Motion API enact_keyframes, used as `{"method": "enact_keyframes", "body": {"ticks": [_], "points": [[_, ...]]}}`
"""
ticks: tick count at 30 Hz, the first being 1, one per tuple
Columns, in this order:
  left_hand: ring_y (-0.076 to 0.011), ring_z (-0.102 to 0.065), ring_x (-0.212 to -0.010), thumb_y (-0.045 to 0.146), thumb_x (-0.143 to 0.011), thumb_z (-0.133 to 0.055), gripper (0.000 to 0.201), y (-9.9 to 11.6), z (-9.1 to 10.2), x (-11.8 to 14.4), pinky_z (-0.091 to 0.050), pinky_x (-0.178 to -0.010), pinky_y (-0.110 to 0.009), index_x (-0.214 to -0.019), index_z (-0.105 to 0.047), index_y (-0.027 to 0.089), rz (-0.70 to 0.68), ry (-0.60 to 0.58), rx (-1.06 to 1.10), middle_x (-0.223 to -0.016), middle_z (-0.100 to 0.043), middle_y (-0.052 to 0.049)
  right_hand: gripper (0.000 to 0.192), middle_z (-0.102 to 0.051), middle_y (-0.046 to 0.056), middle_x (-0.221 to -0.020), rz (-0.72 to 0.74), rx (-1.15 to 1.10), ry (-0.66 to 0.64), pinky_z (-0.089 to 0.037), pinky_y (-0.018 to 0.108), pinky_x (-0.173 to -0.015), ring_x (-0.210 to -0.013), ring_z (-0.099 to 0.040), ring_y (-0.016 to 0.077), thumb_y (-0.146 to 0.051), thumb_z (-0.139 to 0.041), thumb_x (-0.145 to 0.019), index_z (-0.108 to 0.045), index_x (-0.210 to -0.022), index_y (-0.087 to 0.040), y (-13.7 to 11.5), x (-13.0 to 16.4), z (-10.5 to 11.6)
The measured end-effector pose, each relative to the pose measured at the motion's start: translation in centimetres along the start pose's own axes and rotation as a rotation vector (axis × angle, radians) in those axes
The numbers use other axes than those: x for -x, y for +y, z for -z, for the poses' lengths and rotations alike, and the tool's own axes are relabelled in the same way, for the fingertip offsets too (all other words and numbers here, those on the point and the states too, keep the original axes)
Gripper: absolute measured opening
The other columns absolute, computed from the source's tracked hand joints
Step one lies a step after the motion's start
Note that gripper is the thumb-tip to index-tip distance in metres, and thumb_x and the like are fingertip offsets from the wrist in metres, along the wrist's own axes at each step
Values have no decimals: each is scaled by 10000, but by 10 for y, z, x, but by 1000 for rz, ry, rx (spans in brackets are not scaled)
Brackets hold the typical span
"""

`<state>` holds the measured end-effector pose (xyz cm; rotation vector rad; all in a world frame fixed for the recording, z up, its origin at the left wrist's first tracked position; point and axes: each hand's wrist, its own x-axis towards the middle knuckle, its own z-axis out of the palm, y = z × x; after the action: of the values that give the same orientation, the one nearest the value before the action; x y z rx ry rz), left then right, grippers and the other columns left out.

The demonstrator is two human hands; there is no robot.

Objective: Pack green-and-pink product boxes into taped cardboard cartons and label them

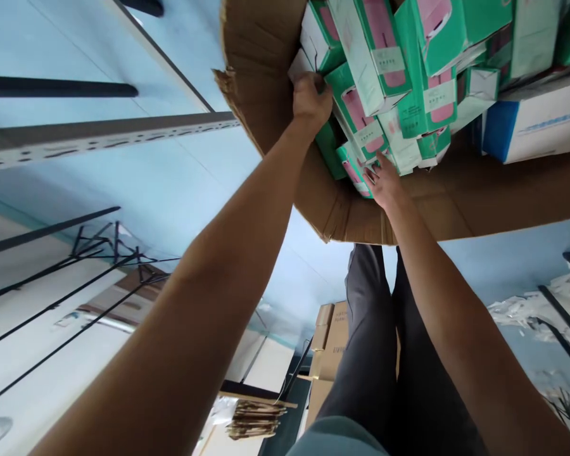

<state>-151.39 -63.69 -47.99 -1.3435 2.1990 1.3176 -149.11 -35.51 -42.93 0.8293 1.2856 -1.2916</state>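
Both arms stretched out into a big cardboard carton (266, 82) full of green-and-pink boxes (384, 57), heaped at all angles. Left hand (311, 98) at the carton's torn left wall, fingers (313, 81) curled over the edge of a white-ended box (313, 41) at the top of the heap, gripping it. Right hand (384, 180) lower down, at the near edge of the heap, fingers (373, 174) spread and pressed against a small green box (354, 164); touching, not clearly closed on it. Blue-and-white box (527, 123) lying at the right of the carton, just beside the green ones. Dark trouser legs (384, 354) below the carton. Grey slotted rail (99, 136) off to the left, brown cartons (332, 342) stacked on the floor beyond the legs.
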Motion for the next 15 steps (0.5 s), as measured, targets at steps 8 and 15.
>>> {"method": "enact_keyframes", "body": {"ticks": [8, 15], "points": [[-273, -507, -1288, 796, -1121, -453, 465, 1, 0, 57, -368, -1275, -496, -1130, -612, 359, -273, 144, -103, -1248, -637, -107, 381, -724, 18, -1198, -32, -293, 136, -656, 401, -1084, -1229, -709, 200, -679, -699, -1030, -684, -1151, -319, 17, -9, -18], [-296, -685, -1158, 792, -1116, -465, 557, 63, 26, 187, -502, -1093, -491, -1059, -596, 253, -164, 120, -56, -1109, -691, -107, 419, -753, 47, -1200, -90, -283, 179, -634, 432, -1085, -1137, -734, 192, -689, -589, -1039, -670, -1176, -302, 9, 108, 2]]}}
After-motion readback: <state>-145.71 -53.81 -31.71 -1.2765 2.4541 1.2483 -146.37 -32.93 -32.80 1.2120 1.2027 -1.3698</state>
